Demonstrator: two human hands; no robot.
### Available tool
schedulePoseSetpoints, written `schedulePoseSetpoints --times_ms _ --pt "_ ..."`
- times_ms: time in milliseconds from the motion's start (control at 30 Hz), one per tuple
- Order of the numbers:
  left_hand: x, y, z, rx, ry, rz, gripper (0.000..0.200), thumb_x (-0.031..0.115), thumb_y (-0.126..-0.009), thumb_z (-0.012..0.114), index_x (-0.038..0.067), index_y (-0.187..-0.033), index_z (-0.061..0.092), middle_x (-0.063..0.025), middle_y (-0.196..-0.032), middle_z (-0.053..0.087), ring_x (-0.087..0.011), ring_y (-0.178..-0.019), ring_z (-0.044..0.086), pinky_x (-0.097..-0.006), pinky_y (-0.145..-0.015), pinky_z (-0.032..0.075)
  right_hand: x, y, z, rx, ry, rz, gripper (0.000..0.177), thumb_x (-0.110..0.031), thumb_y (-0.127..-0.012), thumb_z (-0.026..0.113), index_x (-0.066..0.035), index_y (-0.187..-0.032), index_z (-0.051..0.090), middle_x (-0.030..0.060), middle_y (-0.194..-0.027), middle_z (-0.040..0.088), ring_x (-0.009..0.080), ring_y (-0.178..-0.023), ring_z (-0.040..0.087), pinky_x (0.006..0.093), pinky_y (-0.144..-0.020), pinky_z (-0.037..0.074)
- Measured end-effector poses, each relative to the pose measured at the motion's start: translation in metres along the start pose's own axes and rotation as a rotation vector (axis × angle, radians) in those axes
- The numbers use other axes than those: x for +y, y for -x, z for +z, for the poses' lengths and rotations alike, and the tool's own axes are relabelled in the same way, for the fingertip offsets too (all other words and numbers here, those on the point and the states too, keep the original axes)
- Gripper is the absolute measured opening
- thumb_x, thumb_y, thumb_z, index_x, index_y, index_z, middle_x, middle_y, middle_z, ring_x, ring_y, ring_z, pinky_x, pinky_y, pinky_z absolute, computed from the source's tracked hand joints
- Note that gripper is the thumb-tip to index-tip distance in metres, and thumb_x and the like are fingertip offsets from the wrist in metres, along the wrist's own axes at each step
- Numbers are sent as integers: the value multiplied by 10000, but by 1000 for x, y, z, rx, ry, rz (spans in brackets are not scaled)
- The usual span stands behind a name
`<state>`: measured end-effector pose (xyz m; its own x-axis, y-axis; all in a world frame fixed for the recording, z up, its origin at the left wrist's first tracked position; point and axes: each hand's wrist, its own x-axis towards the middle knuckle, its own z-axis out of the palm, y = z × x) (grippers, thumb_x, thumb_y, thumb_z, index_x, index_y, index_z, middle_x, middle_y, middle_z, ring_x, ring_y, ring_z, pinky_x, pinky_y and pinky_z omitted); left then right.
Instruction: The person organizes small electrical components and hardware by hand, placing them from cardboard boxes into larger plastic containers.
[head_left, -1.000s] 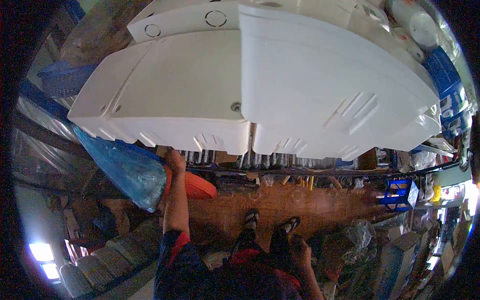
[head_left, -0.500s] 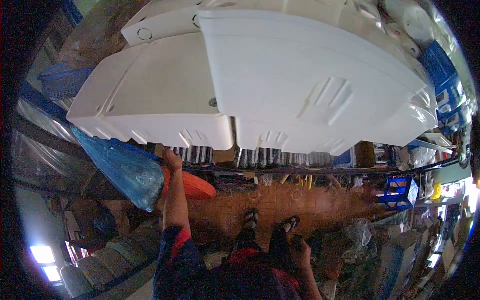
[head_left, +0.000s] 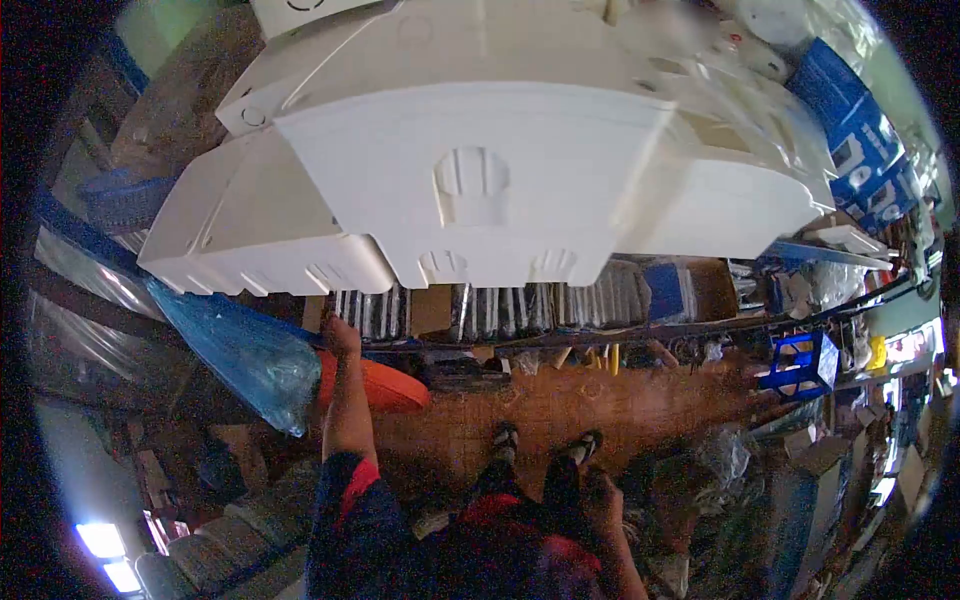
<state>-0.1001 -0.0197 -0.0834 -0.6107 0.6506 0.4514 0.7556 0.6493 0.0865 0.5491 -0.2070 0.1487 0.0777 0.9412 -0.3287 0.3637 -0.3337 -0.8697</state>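
My left hand (head_left: pixel 342 338) is at the front rail of the shelf (head_left: pixel 420 345), with its fingers appearing curled against the edge; they are small and partly hidden. Just below it are a round orange-red thing (head_left: pixel 385 387) and a blue plastic bag (head_left: pixel 255 360). My right hand (head_left: pixel 602 497) hangs low beside my leg, away from the shelf. It is dim and its fingers do not show clearly. Large white plastic housings (head_left: pixel 380 160) with moulded notches fill the upper view, above both hands.
Under the housings stand rows of thin wrapped items (head_left: pixel 500 312) and cardboard pieces (head_left: pixel 431 308). Blue printed boxes (head_left: pixel 855 140) are at right, a blue basket (head_left: pixel 125 197) at left. A blue stool (head_left: pixel 803 365) stands on the tiled floor (head_left: pixel 660 400). Cartons (head_left: pixel 800 500) lie behind right.
The view has shifted, so the white housings appear further left and their notched front shows more squarely. More of the wrapped row is visible. My left hand sits slightly lower in view.
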Motion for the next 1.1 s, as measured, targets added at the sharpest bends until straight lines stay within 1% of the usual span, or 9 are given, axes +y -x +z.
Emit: schedulePoseSetpoints --times_ms 33,133,267,333,400,633,833,933,1100 --pt "18 -4 -40 -261 72 -75 571 17 -663 613 -44 -1213 471 -265 -1232 480 -383 -1122 491 -423 -982 384 2 0 -1 -1 -6 -14 229 -81 -772 624 -24 -991 594 153 -915 646 272 -827 643 328 -706 489" --pt "23 -6 -47 -289 124 -78 628 30 -683 608 -37 -1274 407 -289 -1300 398 -404 -1207 399 -439 -1041 302 10 -6 -9 -59 190 -267 216 -83 -779 619 -22 -984 593 156 -895 644 277 -816 641 332 -695 487" --pt "50 40 -56 -139 202 -32 710 97 -773 597 5 -1374 232 -269 -1405 217 -438 -1284 239 -508 -1067 211 -6 -6 -12 -45 172 -203 220 -108 -781 627 -15 -976 587 165 -860 637 296 -792 636 349 -679 484" --pt "86 74 -142 -252 233 3 688 120 -799 583 28 -1382 229 -280 -1397 213 -445 -1284 231 -525 -1061 206 12 -12 -7 -25 53 -86 221 -120 -775 634 -16 -963 586 168 -846 634 308 -780 632 357 -672 483" --pt "128 110 -246 -343 235 89 674 132 -815 571 49 -1388 226 -287 -1391 214 -443 -1284 232 -530 -1054 207 18 -19 -10 6 165 -297 203 -118 -780 627 -29 -957 587 167 -846 634 297 -771 631 354 -666 482" --pt "79 333 -195 -879 316 175 584 169 -832 569 70 -1342 304 -261 -1348 285 -433 -1227 308 -505 -1008 277 30 -60 -38 153 380 -325 172 -102 -828 574 -16 -976 576 142 -815 627 230 -755 623 346 -647 481" --pt "28 384 -179 -1193 447 -38 521 185 -839 568 65 -1298 350 -243 -1307 338 -403 -1192 353 -486 -979 309 -2 -78 -64 141 -477 -205 175 -131 -880 560 -24 -1016 582 89 -821 621 182 -759 607 339 -631 492" --pt "14 389 -178 -1253 468 -131 492 193 -843 567 62 -1276 374 -234 -1286 365 -388 -1175 376 -476 -964 325 88 -126 -78 212 -381 -149 285 -238 -931 477 -8 -1063 581 102 -892 627 204 -794 611 333 -640 505" --pt "24 394 -182 -1258 528 -202 444 206 -850 566 58 -1239 412 -219 -1252 409 -363 -1146 414 -460 -940 352 94 -141 -110 -197 -1065 272 475 -363 -947 349 27 -1133 545 129 -993 625 253 -829 620 368 -660 541"
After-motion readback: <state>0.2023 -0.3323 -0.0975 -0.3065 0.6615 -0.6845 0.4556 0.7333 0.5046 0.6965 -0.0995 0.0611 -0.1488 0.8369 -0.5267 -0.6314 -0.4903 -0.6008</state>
